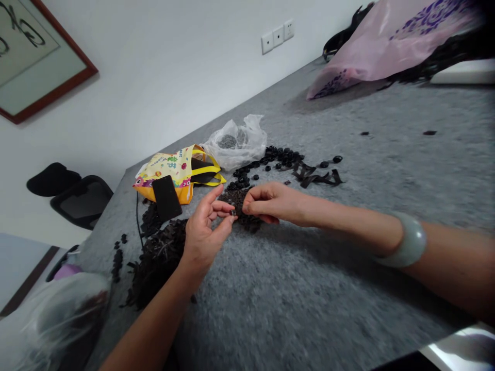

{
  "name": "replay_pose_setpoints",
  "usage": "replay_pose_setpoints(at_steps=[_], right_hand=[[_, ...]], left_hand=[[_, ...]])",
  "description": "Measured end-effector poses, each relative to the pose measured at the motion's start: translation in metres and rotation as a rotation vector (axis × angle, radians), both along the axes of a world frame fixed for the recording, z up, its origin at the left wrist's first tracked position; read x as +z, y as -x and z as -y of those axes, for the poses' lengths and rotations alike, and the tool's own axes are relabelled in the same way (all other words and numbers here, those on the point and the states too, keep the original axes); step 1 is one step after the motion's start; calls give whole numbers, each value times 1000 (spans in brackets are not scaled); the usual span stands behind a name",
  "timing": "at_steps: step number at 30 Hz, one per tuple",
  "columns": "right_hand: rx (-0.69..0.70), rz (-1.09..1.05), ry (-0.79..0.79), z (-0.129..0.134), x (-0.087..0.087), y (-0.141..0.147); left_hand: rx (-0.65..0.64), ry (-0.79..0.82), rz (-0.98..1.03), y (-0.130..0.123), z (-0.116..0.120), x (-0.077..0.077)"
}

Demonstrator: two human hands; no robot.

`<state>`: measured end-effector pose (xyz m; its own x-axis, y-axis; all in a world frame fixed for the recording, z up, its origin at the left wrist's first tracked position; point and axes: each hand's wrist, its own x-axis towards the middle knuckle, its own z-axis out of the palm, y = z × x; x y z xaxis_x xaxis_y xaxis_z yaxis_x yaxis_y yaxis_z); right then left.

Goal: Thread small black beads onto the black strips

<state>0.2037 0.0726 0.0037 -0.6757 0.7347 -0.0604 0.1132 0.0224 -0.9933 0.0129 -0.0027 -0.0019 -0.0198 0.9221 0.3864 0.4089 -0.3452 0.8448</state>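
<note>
- The left hand (pixel 203 232) pinches a small dark piece (pixel 232 212) between finger and thumb.
- The right hand (pixel 268 202), wearing a pale jade bangle (pixel 406 241), curls just beside it, above a heap of black strips (pixel 235 201).
- Round black pieces (pixel 280 156) lie scattered on the grey felt-covered table (pixel 348 288).
- A black phone (pixel 166 198) rests on a yellow printed bag (pixel 174 172), near a clear plastic bag (pixel 235 141).

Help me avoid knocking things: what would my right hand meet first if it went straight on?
Probably the small piece held at your left hand's fingertips, just ahead of your right hand; depth is unclear.
</note>
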Motion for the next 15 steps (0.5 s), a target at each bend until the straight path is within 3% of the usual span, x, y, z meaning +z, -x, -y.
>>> replay_pose_setpoints(at_steps=[7,15], right_hand=[[-28,3,17,2,-2,2],[-24,12,-2,4,0,3]], left_hand=[[-22,26,82,-4,0,1],[-29,-37,-24,1,-2,-7]])
